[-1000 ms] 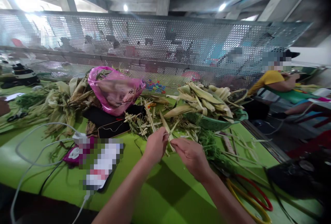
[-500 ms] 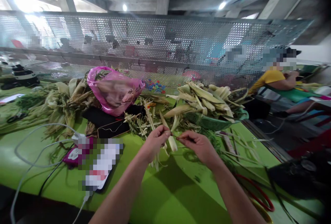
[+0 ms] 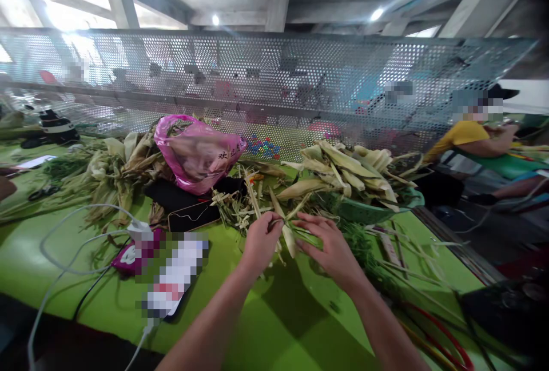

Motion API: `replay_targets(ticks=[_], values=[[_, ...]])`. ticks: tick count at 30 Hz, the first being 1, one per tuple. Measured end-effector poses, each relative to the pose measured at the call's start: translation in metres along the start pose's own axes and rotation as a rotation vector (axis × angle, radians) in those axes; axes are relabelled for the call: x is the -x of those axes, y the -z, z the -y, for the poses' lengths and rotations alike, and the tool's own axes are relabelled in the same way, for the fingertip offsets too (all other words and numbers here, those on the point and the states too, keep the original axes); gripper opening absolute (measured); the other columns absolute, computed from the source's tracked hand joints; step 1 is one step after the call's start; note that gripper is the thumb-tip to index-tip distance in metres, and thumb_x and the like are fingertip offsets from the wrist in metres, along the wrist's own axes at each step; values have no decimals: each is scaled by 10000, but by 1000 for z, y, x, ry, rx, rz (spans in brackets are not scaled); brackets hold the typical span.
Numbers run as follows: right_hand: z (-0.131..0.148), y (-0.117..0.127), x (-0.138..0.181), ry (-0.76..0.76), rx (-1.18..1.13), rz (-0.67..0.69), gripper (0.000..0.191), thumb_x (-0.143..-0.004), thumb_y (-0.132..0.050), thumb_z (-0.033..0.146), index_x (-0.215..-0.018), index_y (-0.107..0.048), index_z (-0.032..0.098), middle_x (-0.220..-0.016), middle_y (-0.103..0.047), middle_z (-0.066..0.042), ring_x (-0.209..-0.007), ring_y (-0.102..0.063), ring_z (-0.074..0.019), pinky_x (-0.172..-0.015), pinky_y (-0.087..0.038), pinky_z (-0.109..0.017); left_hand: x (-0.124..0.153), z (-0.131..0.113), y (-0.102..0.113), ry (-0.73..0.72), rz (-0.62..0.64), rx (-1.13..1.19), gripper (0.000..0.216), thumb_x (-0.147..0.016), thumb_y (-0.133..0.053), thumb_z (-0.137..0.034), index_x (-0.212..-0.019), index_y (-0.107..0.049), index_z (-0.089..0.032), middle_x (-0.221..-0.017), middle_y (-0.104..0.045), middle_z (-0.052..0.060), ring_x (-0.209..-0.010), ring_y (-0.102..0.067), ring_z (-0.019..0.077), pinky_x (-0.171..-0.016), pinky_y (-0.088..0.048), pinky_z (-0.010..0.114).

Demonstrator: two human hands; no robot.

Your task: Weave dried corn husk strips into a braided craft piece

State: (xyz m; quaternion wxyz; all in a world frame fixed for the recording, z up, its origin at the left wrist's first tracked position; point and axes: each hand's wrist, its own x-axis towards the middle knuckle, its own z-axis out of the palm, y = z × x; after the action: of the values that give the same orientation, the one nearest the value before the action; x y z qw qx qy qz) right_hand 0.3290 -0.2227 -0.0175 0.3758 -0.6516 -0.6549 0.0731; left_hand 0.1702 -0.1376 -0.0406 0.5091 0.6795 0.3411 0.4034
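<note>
Head view: a pink plastic bag (image 3: 199, 154) is resting on the green tabletop (image 3: 268, 339). The corn-husk bundle (image 3: 289, 240) is showing nearer the wearer than the bag, to its right. The left hand (image 3: 261, 240) is pinching the bundle between its fingers. The right hand (image 3: 328, 245) is touching it with fingers spread, grip undetermined. A husk-filled green basket (image 3: 369, 212) is sitting right of the bag.

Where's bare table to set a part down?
Green tabletop: bare between plugged-in smartphone and left forearm; nearly bare, shadowed, between that and right forearm. Crowded beyond the hands: corn husks, pink plastic bag, green basket.
</note>
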Motion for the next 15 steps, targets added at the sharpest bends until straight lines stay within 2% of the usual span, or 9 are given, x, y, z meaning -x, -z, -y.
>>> replay_targets(ticks=[2, 4, 6, 7, 9, 11, 15], values=[[1, -2, 1, -83, -85, -77, 313, -819, -606, 344, -1112, -665, 250, -1234, -625, -78, -1116, -540, -285, -943, -420, -437, 3, -2, -1, -16, -1, -45, 138, -848, -490, -279, -831, -589, -184, -681, -528, -28, -622, -434, 112, -596, -311, 222], [5, -10, 3, -206, -282, -101, 338, -836, -573, 372, -1139, -619, 228, -1159, -650, -89, -913, -625, -242, -756, -504, -366, 6, -5, -3, -58, -3, -91, 134, -856, -476, -259, -841, -591, -194, -703, -548, -22, -639, -451, 117, -609, -317, 222], [9, -20, 4, -315, -518, -50, 378, -821, -583, 425, -1122, -574, 198, -1031, -674, -93, -671, -629, -184, -574, -495, -303, 9, -7, -4, -96, 1, -131, 123, -855, -468, -231, -836, -585, -198, -742, -578, -11, -673, -480, 125, -634, -330, 225], [12, -24, 3, -353, -613, -21, 390, -813, -592, 449, -1097, -559, 185, -956, -677, -86, -614, -617, -168, -541, -486, -290, 10, -7, -5, -103, 5, -147, 118, -852, -466, -218, -835, -582, -199, -755, -590, -7, -685, -492, 128, -645, -337, 227], [16, -30, 2, -384, -701, -1, 385, -802, -608, 486, -1021, -560, 173, -814, -660, -60, -604, -613, -169, -544, -485, -283, 11, -6, -7, -106, 11, -173, 114, -844, -464, -194, -846, -578, -202, -775, -606, -1, -699, -510, 133, -659, -347, 231], [19, -33, 0, -370, -692, -35, 367, -802, -610, 511, -958, -584, 179, -735, -641, -39, -657, -619, -186, -585, -493, -290, 11, -3, -9, -102, 12, -195, 117, -843, -460, -183, -854, -575, -204, -781, -611, 2, -697, -518, 134, -661, -352, 235], [18, -30, -4, -305, -636, -124, 324, -791, -621, 521, -841, -633, 201, -759, -668, -31, -743, -629, -195, -705, -495, -304, 9, 2, -14, -91, 34, -169, 104, -858, -468, -214, -839, -569, -194, -801, -617, 15, -729, -533, 141, -678, -373, 243]])
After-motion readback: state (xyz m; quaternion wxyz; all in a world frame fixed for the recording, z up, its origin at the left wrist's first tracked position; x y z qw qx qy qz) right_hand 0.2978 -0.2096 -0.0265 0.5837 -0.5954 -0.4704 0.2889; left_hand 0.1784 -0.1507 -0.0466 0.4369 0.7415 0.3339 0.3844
